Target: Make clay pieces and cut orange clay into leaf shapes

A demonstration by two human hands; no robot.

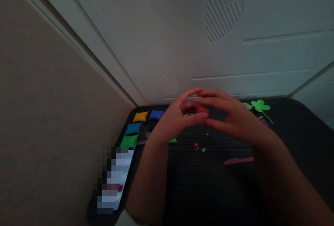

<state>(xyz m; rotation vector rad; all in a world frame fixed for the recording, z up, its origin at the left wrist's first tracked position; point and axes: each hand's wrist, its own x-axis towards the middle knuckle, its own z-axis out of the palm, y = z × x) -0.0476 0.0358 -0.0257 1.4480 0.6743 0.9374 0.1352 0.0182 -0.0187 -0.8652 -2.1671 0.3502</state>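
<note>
Above the dark table, a small rounded lump of orange-red modelling clay is held between my two hands. My left hand grips it with thumb and curled fingers. From the other side my right hand arches over, its fingertips and thumb meeting the lump and the left fingertips. Fingers partly cover the clay. Under the hands lie a small purple flower, a green grass-like piece and some tiny scraps. A pink modelling knife lies near my right wrist, partly hidden by the forearm.
Along the left edge of the table sit a yellow packet, blue packets and a green packet. A phone-like device, partly blurred, lies nearer. A green clover shape is at back right. A white panel stands behind.
</note>
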